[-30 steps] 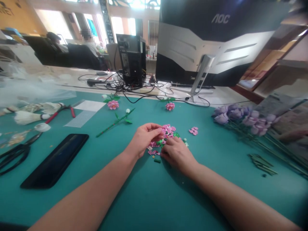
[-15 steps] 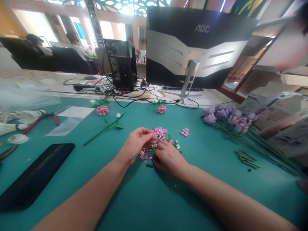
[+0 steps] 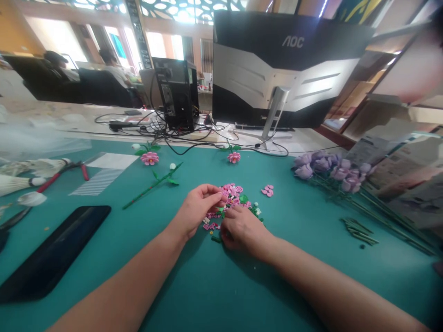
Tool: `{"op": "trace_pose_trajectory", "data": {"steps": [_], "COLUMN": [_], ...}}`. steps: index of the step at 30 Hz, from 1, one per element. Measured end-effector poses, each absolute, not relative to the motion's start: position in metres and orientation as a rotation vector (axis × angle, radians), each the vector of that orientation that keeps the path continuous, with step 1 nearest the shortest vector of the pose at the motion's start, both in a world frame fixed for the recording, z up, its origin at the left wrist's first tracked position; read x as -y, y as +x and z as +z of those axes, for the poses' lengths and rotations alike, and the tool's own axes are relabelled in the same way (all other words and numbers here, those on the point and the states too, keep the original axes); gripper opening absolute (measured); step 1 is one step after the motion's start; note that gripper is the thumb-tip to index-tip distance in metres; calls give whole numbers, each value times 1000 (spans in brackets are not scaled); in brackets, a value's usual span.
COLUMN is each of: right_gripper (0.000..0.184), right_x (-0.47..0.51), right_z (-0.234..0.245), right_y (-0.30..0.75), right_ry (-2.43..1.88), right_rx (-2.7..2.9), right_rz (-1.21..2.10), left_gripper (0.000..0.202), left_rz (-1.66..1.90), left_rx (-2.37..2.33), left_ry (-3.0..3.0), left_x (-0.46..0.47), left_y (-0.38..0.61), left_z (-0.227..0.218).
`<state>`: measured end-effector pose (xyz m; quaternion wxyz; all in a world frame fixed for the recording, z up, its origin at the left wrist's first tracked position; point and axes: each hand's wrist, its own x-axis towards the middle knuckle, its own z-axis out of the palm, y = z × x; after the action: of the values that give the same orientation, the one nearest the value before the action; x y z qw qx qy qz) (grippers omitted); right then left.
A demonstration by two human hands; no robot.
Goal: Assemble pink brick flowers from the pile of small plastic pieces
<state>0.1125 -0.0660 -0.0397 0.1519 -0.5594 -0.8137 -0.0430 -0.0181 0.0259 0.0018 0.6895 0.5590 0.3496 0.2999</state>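
Since a pile of loose pink pieces (image 3: 230, 196) remains unbuilt at the frame's centre, the work is judged unfinished; it is touched by the half-closed left hand (image 3: 197, 207) and right hand (image 3: 243, 233), any grip being hidden. Two finished pink flowers (image 3: 149, 158) lie above, and purple flowers (image 3: 328, 168) lie right.

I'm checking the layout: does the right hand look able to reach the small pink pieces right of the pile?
Likely yes. The right hand rests by the pink brick pile, and the small pink pieces lie nearby on the teal mat, past a few loose bricks.
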Motion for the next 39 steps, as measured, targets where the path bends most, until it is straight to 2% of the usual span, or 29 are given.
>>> {"op": "trace_pose_trajectory", "data": {"steps": [9,15,23,39], "right_gripper": [8,8,4,10], "right_x": [67,66,67,73], "right_z": [-31,-28,-10,-9], "right_y": [115,113,135,136], "right_ry": [-1634,-1637,-1614,-1589], "right_rx": [2346,2295,1963,1787], "right_rz": [44,-34,-116,-140], "left_gripper": [20,21,20,17], "left_rz": [664,652,593,539], "left_rx": [-772,-778,-821,-681], "left_ry": [1249,1210,1190,1003], "left_x": [-24,-24,-18,-12], "left_y": [-18,-19,-17,-14], "left_z": [4,5,6,0]}}
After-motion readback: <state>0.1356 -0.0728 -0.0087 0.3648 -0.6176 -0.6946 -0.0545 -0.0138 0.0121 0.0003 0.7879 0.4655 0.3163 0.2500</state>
